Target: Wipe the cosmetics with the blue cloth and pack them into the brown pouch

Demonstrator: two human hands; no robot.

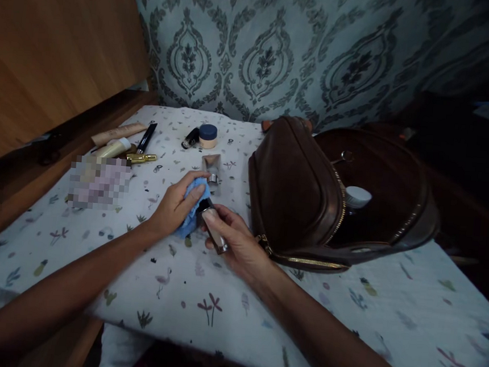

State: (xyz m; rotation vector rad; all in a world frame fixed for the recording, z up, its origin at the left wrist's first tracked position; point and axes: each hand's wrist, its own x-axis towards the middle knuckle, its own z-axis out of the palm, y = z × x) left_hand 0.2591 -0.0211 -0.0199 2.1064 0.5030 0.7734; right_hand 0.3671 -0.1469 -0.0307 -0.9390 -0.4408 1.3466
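My left hand (178, 200) is closed around a crumpled blue cloth (188, 223), which presses against the black cap of a foundation bottle (215, 232). The bottle, beige with a dark top, is gripped in my right hand (235, 234), tilted with its cap toward the cloth. Just beyond my hands lies a small tube (212, 166) with a silvery cap. Farther back, a jar (208, 136) with a dark blue lid stands beside a small black item (191, 138).
On the right sits an unzipped brown leather backpack (290, 193), a white-capped container (358, 197) inside its opening. At left lie a beige tube (118, 134), a black tube (147, 138), a cream bottle (113, 149) and a gold tube (143, 157). A wooden cabinet (59, 47) borders the left.
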